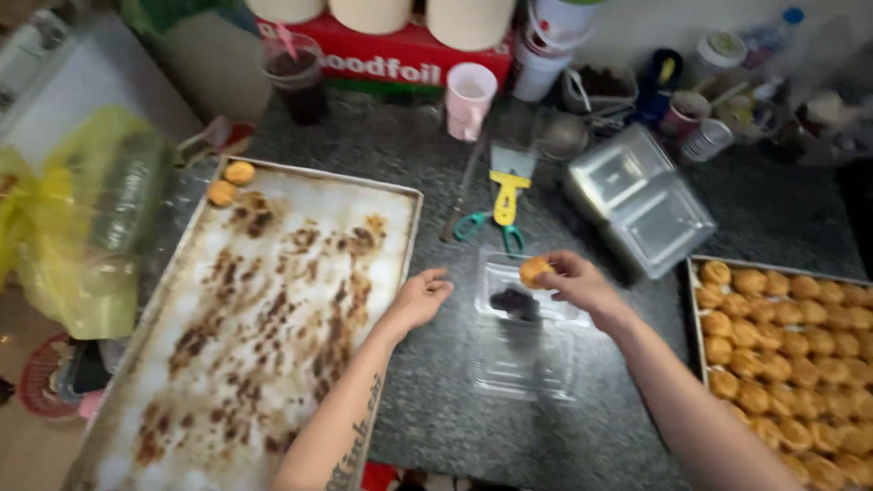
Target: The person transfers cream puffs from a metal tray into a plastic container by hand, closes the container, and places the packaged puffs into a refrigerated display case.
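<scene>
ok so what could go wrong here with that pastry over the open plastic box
1. The right hand pinches the small pastry by its edge above the clear plastic box; a loose pinch could drop or crush it.
2. The box is light and the left hand rests beside it, not on it, so it may slide on the counter.
3. The scissors lie just behind the box, close to the reaching hands.

The left hand [420,297] hangs palm down with its fingers loosely curled and nothing between them, its forearm reaching up from the lower edge with dark lettering along the inner side. The right hand [573,282] is pinched shut, thumb and fingertips meeting at the hand's left end. Its bare forearm runs back to the lower right.
</scene>
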